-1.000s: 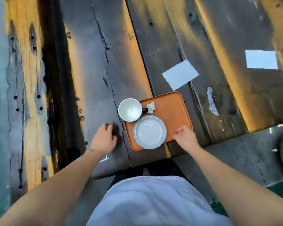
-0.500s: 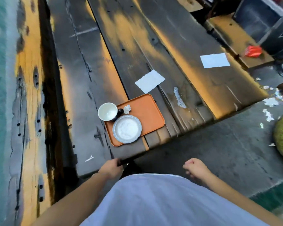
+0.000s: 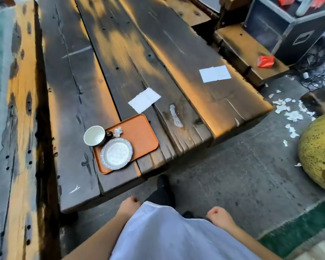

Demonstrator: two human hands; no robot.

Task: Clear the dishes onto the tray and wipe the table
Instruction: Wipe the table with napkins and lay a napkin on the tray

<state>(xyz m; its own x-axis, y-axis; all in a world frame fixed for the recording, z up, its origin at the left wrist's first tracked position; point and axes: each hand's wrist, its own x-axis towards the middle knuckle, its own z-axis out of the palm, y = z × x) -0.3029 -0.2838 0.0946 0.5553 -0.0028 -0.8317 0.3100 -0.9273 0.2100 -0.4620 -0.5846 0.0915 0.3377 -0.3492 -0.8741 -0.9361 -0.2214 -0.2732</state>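
Both bare hands hang low in front of the person's white shirt (image 3: 167,233), off the near edge of the dark plank wooden table (image 3: 120,53) and well apart from the orange rectangular plastic tray (image 3: 139,134). The left hand (image 3: 129,204) sits just below the table's near end with its fingers loosely curled inward, holding nothing. The right hand (image 3: 217,214) hovers over the grey concrete floor (image 3: 233,175), its fingers likewise folded in loosely around nothing. Both forearms run back toward the bottom edge of the view.

One tray lies near the table's near end. On it rests one round white plate with a blue scalloped rim (image 3: 116,153), at the tray's near left part. One white-lined dark cup with a dark handle (image 3: 95,136) stands at the tray's far left corner; its body overhangs the tray's left edge. Just right of the cup's handle, on the tray, lies one small crumpled white scrap (image 3: 118,131).

Two flat white paper napkins lie on the table beyond the tray: the nearer napkin (image 3: 144,100) just past the tray's far edge, the farther napkin (image 3: 215,73) well to the right of it. One pale smeared streak (image 3: 175,115) marks the wood right of the tray. A small white fleck (image 3: 74,188) lies on the planks left of the tray, near the table's end.
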